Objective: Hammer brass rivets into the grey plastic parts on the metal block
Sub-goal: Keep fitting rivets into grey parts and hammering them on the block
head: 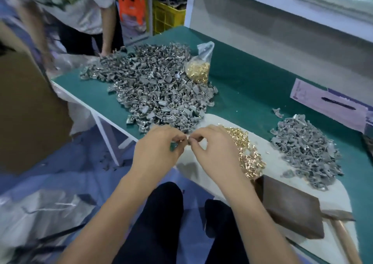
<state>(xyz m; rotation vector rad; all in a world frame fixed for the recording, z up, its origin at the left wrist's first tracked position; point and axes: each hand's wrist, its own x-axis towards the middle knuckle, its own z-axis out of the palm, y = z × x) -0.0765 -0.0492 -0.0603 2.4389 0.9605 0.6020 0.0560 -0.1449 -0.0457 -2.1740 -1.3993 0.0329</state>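
My left hand (159, 144) and my right hand (212, 148) meet fingertip to fingertip over the table's near edge. The left hand holds a small grey plastic part (174, 145), mostly hidden by its curled fingers. The right hand pinches something tiny at the same spot, too small to make out. Loose brass rivets (249, 154) lie heaped on a pale mat (282, 166) just right of my right hand. A dark metal block (290, 205) sits at the mat's near right end, with a hammer (343, 229) beside it. Grey parts form a big pile (153, 86) and a smaller pile (306, 148).
A clear bag of brass rivets (198, 70) stands by the big pile. A paper sheet with a black pen (338, 103) lies at the right. A person in a white shirt (80, 5) stands at the table's far end. A brown cardboard box (26, 110) is at the left.
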